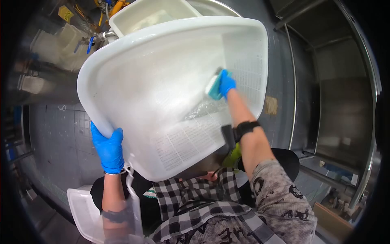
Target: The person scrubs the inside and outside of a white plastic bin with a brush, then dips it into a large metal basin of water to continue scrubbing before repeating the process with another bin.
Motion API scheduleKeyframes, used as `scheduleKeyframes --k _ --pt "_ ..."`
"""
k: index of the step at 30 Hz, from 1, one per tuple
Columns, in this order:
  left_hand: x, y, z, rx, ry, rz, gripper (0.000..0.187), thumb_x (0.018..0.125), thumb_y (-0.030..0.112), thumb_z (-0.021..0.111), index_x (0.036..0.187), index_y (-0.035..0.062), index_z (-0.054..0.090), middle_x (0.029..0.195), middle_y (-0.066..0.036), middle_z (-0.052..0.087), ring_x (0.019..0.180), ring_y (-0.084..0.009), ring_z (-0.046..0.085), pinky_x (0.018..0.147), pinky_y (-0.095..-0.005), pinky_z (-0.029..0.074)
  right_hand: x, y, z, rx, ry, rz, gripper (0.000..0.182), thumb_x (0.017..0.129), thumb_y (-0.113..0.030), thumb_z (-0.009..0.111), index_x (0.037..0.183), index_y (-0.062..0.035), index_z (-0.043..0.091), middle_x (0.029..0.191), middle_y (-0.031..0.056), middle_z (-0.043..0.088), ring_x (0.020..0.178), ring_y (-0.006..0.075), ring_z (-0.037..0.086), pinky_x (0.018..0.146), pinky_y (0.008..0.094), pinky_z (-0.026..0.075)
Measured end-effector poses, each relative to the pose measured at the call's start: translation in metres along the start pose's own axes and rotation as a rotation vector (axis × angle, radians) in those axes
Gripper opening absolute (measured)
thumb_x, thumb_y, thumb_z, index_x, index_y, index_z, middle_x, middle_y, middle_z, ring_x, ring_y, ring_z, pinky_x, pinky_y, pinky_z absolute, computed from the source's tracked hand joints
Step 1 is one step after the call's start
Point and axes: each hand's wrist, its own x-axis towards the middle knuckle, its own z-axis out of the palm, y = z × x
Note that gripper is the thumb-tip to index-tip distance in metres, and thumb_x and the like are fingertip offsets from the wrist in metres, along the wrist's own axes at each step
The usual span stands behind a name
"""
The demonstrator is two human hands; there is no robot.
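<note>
Inside the white tub point(142, 81), illegible markings point(176, 144); right hand point(227, 84) with teal scrubber point(214, 90) in grip, left hand point(109, 151) around tub's rim point(83, 86).

Grey shirt point(280, 199): dark lettering, no full word readable | white tub point(142, 81): print-like rows, illegible | yellow tag point(65, 14): mark, illegible

A valve point(90, 44), metal rails point(325, 177) and tiled floor point(53, 138) suggest an industrial workroom.
</note>
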Motion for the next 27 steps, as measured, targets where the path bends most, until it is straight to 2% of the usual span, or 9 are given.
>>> scheduleKeyframes --k 3,5,6,11,13,17,21,25,27 --pt "0.003 -0.004 -0.001 0.008 -0.014 0.046 0.056 0.064 -0.004 0.051 0.117 0.0011 0.035 0.099 -0.009 0.047 0.083 -0.0161 0.049 0.069 -0.0266 0.043 -0.069 0.023 0.067 -0.616 0.117 -0.252 0.067 0.079 -0.057 0.031 0.096 0.0031 0.055 0.092 0.0233 0.056 0.085 0.0312 0.055 0.079 0.0374 0.041" --pt "0.003 -0.002 0.002 -0.011 -0.010 0.053 0.056 0.064 -0.004 0.052 0.117 0.0011 0.035 0.099 -0.009 0.047 0.083 -0.0160 0.049 0.069 -0.0266 0.043 -0.114 -0.003 0.064 -0.463 -0.279 -0.201 0.077 0.078 -0.061 0.020 0.099 0.0058 0.053 0.098 0.0267 0.053 0.100 0.0347 0.047 0.089 0.0390 0.034" --pt "0.002 -0.002 0.001 -0.027 0.000 0.059 0.056 0.064 -0.003 0.052 0.117 0.0010 0.035 0.099 -0.009 0.048 0.083 -0.0159 0.049 0.069 -0.0266 0.043 -0.088 -0.004 0.060 -0.704 -0.080 -0.215 0.076 0.078 -0.061 0.022 0.099 0.0056 0.053 0.097 0.0261 0.054 0.100 0.0343 0.048 0.088 0.0382 0.034" --pt "-0.005 -0.005 0.002 0.030 0.001 -0.006 0.057 0.063 -0.003 0.052 0.118 0.0010 0.035 0.100 -0.009 0.047 0.083 -0.0158 0.048 0.068 -0.0265 0.042 -0.027 -0.023 0.018 0.069 0.092 0.016 0.069 0.079 -0.058 0.031 0.091 0.0053 0.056 0.087 0.0232 0.058 0.085 0.0328 0.056 0.073 0.0395 0.043" --pt "-0.003 -0.006 0.004 0.024 0.001 0.004 0.057 0.063 -0.003 0.052 0.118 0.0010 0.035 0.099 -0.009 0.047 0.083 -0.0159 0.048 0.068 -0.0265 0.042 -0.070 -0.014 0.050 -0.562 0.064 -0.191 0.069 0.078 -0.058 0.030 0.091 0.0037 0.057 0.088 0.0252 0.056 0.088 0.0353 0.054 0.078 0.0408 0.041" --pt "-0.003 0.003 0.004 0.031 -0.009 -0.005 0.058 0.063 -0.003 0.052 0.118 0.0012 0.034 0.099 -0.009 0.047 0.082 -0.0155 0.048 0.067 -0.0262 0.042 -0.054 0.010 0.058 -0.759 0.104 -0.404 0.069 0.081 -0.056 0.025 0.086 0.0041 0.058 0.087 0.0283 0.055 0.088 0.0353 0.053 0.078 0.0418 0.039" --pt "-0.007 -0.001 0.004 0.050 -0.020 -0.077 0.058 0.063 -0.004 0.053 0.118 0.0016 0.034 0.098 -0.008 0.047 0.081 -0.0145 0.048 0.065 -0.0255 0.042 0.000 -0.022 0.002 0.279 0.034 -0.092 0.068 0.080 -0.056 0.032 0.084 0.0060 0.057 0.074 0.0181 0.059 0.076 0.0253 0.059 0.068 0.0344 0.047" --pt "-0.005 -0.004 0.008 0.028 0.009 0.015 0.058 0.062 -0.005 0.053 0.117 0.0015 0.035 0.096 -0.008 0.047 0.078 -0.0141 0.048 0.064 -0.0252 0.043 -0.087 -0.038 0.066 -0.723 -0.081 -0.411 0.066 0.079 -0.057 0.033 0.097 0.0037 0.053 0.093 0.0245 0.054 0.089 0.0325 0.053 0.081 0.0402 0.040" --pt "-0.003 -0.001 0.006 0.002 -0.041 -0.023 0.057 0.063 -0.005 0.053 0.117 0.0015 0.035 0.095 -0.008 0.047 0.077 -0.0138 0.049 0.064 -0.0250 0.043 -0.133 -0.050 0.069 -0.636 -0.336 -0.516 0.062 0.078 -0.056 0.034 0.097 0.0003 0.054 0.101 0.0231 0.051 0.097 0.0335 0.048 0.086 0.0414 0.035"
